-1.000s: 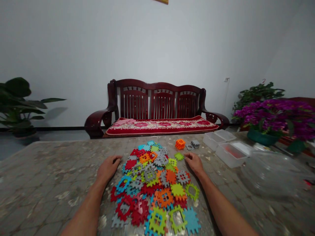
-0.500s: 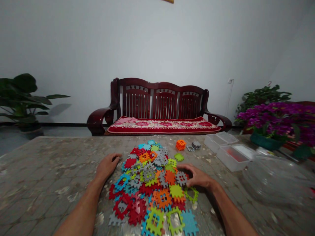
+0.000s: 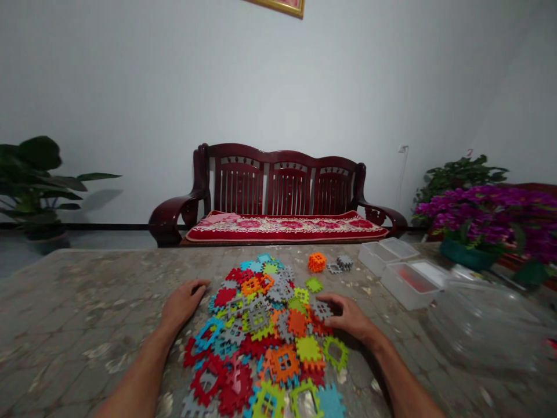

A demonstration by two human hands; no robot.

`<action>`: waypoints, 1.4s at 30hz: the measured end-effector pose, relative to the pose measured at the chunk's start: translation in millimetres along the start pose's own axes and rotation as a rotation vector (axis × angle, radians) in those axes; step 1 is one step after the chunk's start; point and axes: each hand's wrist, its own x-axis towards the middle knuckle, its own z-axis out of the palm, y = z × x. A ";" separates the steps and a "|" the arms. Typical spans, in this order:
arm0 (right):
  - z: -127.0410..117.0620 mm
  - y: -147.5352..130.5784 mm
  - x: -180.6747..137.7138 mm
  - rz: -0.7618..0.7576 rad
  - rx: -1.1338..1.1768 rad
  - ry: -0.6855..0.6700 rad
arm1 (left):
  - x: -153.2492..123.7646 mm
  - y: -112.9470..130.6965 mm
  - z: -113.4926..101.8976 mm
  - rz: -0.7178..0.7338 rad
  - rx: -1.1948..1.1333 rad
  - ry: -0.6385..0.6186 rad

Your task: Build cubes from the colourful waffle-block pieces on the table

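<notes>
On the table's left side, my left hand (image 3: 181,303) rests beside a heap of notched plastic building tiles (image 3: 256,342). Its fingers point inward, thumb apart from them, with nothing in it. At the right edge of the heap, my right hand (image 3: 350,316) has thumb and fingers around a grey window-patterned tile (image 3: 321,309). Close by are an orange tile (image 3: 297,322), a solid lime tile (image 3: 308,349) and a lime frame tile (image 3: 335,353). Red, blue, grey, orange and lime tiles overlap one another in the heap.
Behind the heap stand an orange stack of tiles (image 3: 317,262) and a grey stack (image 3: 344,263). Clear plastic boxes (image 3: 409,287) and transparent lids (image 3: 487,325) lie to the right, near purple flowers (image 3: 487,215). A wooden bench (image 3: 287,183) is beyond the table.
My view has tilted up slightly. The grey tile has shifted a little away from me against its neighbours, along with my right hand. My left hand stays beside the heap.
</notes>
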 end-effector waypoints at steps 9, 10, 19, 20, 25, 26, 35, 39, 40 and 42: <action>-26.7 35.0 21.4 0.050 -0.098 0.374 | 1.8 -4.7 2.7 0.025 0.012 0.005; -26.9 37.5 24.0 0.069 -0.109 0.421 | 1.6 -4.8 2.7 0.022 0.015 0.003; 4.8 22.5 20.2 0.149 -0.740 0.519 | 1.4 -3.1 1.0 -0.001 -0.002 -0.004; 7.9 20.3 19.2 0.162 -0.796 0.502 | 1.4 -2.8 0.9 -0.007 -0.002 -0.006; 1.2 16.4 24.6 0.182 -0.900 0.429 | 0.0 0.2 -0.8 -0.020 0.007 -0.005; -2.7 16.4 25.8 0.190 -0.909 0.436 | -0.4 0.7 -1.2 -0.017 0.004 -0.005; -18.9 18.9 21.5 0.271 -0.956 0.437 | -0.4 0.1 -0.9 -0.010 -0.010 -0.001; -25.7 23.2 34.2 0.313 -0.841 0.561 | -0.3 -0.7 -0.5 -0.008 -0.007 -0.011; -27.9 24.1 39.8 0.317 -0.808 0.595 | -0.3 -0.9 -0.5 -0.008 -0.005 -0.013; -31.9 25.3 52.8 0.323 -0.755 0.658 | 0.0 -1.7 -0.5 -0.009 -0.002 -0.018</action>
